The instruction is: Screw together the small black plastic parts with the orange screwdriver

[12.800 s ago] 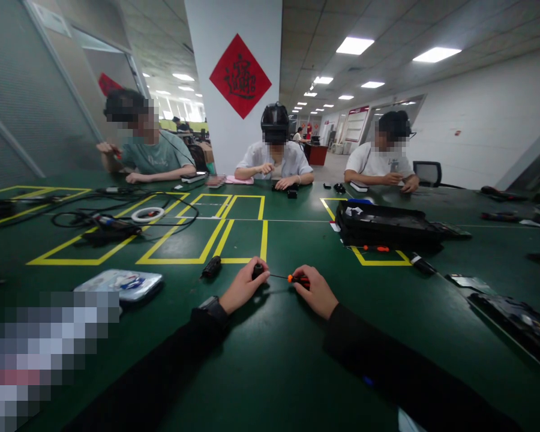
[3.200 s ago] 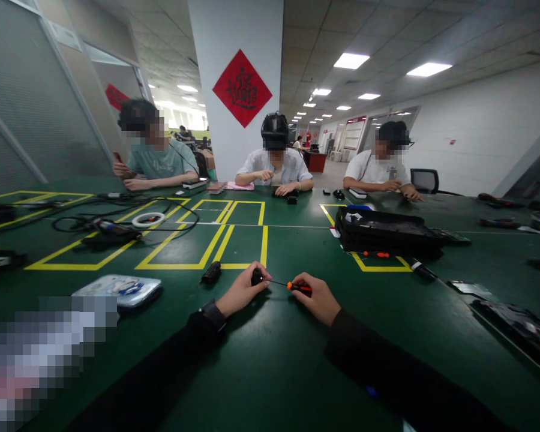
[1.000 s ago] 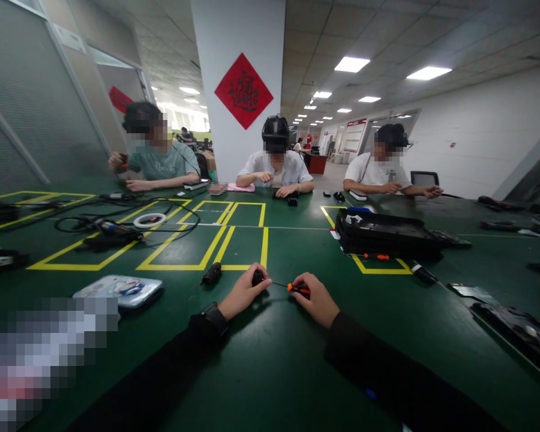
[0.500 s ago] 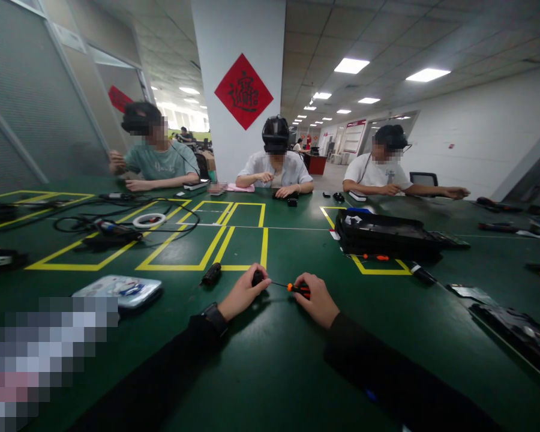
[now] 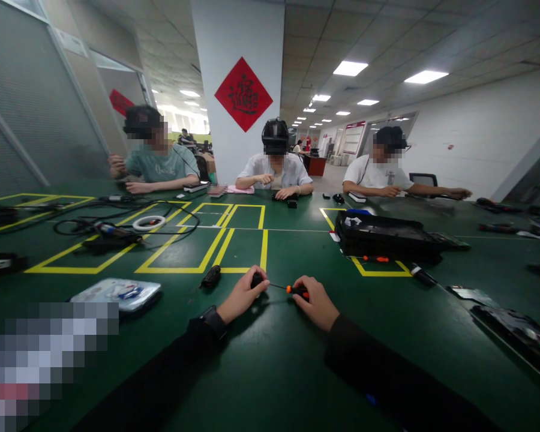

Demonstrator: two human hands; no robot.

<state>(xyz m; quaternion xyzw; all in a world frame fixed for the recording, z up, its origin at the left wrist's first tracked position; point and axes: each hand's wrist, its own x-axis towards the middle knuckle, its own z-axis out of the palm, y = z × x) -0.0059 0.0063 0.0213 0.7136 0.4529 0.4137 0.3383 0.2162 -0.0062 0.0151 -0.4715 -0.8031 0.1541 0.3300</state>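
Left of long black plastic tray (image 5: 378, 243), left hand (image 5: 239, 302) is pinching small dark rounded part (image 5: 256, 279); right hand (image 5: 318, 305) is gripping orange-and-black-handled screwdriver (image 5: 289, 289). Unsteady hand-held part could be letting tip slip into fingers.

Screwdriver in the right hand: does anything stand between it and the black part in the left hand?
No object visible between: the screwdriver points from the right hand toward the black part. Only the left hand, its fingers at the shaft's end, hides contact.
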